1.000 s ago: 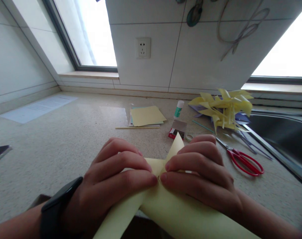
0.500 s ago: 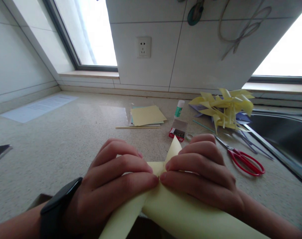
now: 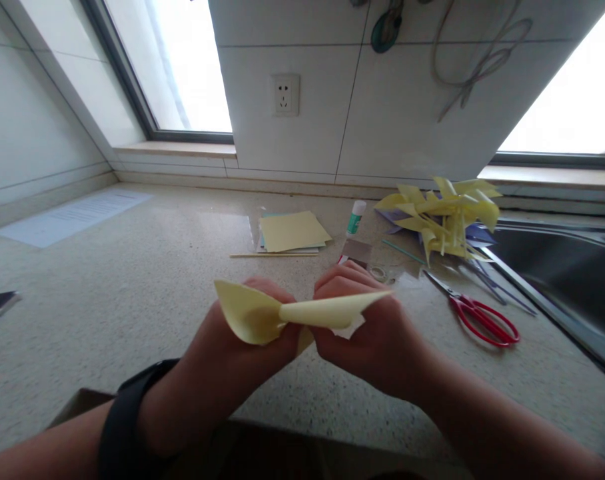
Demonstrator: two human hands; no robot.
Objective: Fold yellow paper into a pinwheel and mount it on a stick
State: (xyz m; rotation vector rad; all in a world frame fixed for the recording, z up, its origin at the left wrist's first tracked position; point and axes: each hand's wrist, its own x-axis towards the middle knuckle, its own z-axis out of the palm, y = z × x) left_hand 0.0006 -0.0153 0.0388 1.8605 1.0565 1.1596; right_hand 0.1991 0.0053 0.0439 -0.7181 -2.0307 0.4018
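Both hands hold a pale yellow paper pinwheel (image 3: 255, 315) close above the counter's front edge. One curled blade opens like a cup on the left, and another stretches rightward across my right hand. My left hand (image 3: 242, 363), with a black band at the wrist, is closed on the paper near its centre. Opposite it, my right hand (image 3: 365, 353) pinches the same centre from the right, its fingers partly behind the blade. The pinwheel's far side, turned away from me, is hidden.
Red-handled scissors (image 3: 482, 320) lie right, near the sink (image 3: 562, 267). Yellow pinwheels (image 3: 447, 213) are heaped behind them. Farther back are a glue stick (image 3: 356, 218), paper sheets (image 3: 295, 231), a thin wooden stick (image 3: 275, 255), a small box (image 3: 356, 252) and a tape ring (image 3: 377, 274).
The pinwheel has been turned and tilted, so its curled blades now face me edge-on instead of spreading toward my body. Both hands have rotated with it, and the right has moved left.
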